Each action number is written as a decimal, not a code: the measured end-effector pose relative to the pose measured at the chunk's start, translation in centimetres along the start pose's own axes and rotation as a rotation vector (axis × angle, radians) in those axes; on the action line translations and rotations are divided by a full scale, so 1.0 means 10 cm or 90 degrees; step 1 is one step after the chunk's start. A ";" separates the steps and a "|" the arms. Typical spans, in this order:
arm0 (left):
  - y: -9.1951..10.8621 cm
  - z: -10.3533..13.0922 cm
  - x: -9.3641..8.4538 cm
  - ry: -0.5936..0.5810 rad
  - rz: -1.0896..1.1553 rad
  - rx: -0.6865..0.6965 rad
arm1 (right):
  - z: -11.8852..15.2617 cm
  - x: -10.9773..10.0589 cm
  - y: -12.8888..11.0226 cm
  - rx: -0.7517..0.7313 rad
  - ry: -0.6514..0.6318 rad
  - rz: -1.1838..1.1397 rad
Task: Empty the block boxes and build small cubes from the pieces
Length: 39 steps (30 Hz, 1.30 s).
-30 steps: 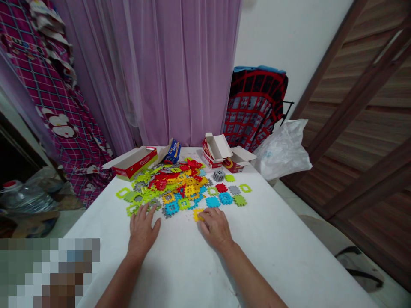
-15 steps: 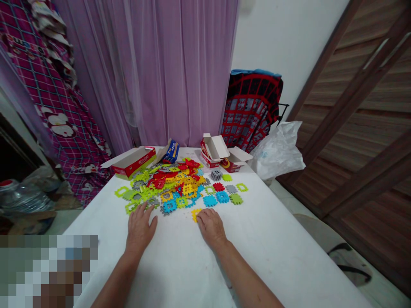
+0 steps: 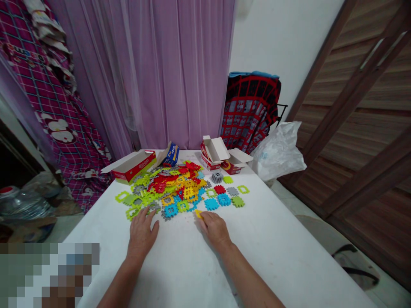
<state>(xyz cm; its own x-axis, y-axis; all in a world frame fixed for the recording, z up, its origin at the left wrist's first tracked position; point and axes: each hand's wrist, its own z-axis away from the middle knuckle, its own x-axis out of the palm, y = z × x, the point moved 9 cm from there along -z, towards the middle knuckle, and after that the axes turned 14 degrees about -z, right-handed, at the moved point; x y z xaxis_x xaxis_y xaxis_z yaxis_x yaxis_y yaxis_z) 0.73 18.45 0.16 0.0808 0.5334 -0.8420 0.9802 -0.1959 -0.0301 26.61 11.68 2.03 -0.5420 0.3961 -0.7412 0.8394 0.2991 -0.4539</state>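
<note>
My right hand (image 3: 215,227) pinches a yellow toothed building piece (image 3: 198,213) between thumb and fingers, tilted up at the near side of the pile. My left hand (image 3: 142,229) lies with fingers apart at the pile's near left edge, its fingertips beside a grey piece (image 3: 155,207) and a green frame piece (image 3: 132,212). The heap of toothed plastic pieces (image 3: 167,184) is red, yellow, green, blue and grey. Right of it several loose pieces lie flat, among them a blue one (image 3: 211,204), a red one (image 3: 219,189) and a green one (image 3: 238,201).
Behind the heap stand an open red box (image 3: 135,167), a blue box (image 3: 171,155) and two more open red boxes (image 3: 210,160). A stack of grey pieces (image 3: 217,177) sits before them. A white plastic bag (image 3: 278,152) hangs at the table's (image 3: 272,239) right edge.
My right hand has lifted the yellow piece, which lay flat on the table, and tipped it up. My left hand has barely moved. The view has shifted slightly.
</note>
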 end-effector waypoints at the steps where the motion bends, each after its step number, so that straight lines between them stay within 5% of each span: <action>1: 0.00 0.00 0.00 0.001 0.002 0.001 | -0.03 -0.05 0.01 0.000 0.004 0.007; 4: 0.00 0.00 0.00 0.002 0.004 0.002 | -0.18 -0.17 0.03 0.013 -0.032 0.048; 9: 0.00 0.00 -0.01 0.000 0.011 -0.010 | -0.54 0.02 -0.11 -0.022 -0.317 0.096; 11: 0.00 0.00 -0.03 0.004 0.014 -0.013 | -0.65 0.05 -0.17 -0.040 -0.367 0.094; 15: -0.02 0.01 -0.05 0.014 0.019 -0.025 | -0.72 -0.10 -0.09 0.035 -0.266 0.062; 18: -0.03 0.01 -0.04 0.010 0.024 -0.034 | -0.48 -0.13 -0.01 0.090 -0.203 0.015; 23: -0.02 0.00 -0.04 -0.002 0.040 -0.030 | -0.08 0.05 -0.18 0.014 -0.189 -0.038; 27: -0.04 0.00 -0.03 -0.013 0.050 -0.040 | -0.10 0.10 -0.20 0.019 -0.155 -0.005; 34: -0.03 0.01 -0.04 -0.024 0.041 -0.039 | 0.02 -0.26 0.23 0.334 -0.069 0.024; 39: -0.01 0.01 -0.06 -0.018 0.030 -0.030 | 0.18 -0.48 0.33 0.353 -0.140 0.071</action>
<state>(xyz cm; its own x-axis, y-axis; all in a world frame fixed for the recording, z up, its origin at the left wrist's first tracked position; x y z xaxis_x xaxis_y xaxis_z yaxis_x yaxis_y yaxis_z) 0.53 18.09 0.65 0.1230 0.5015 -0.8564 0.9828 -0.1816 0.0349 32.01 9.23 3.22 -0.4780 0.1920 -0.8571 0.8191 -0.2548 -0.5139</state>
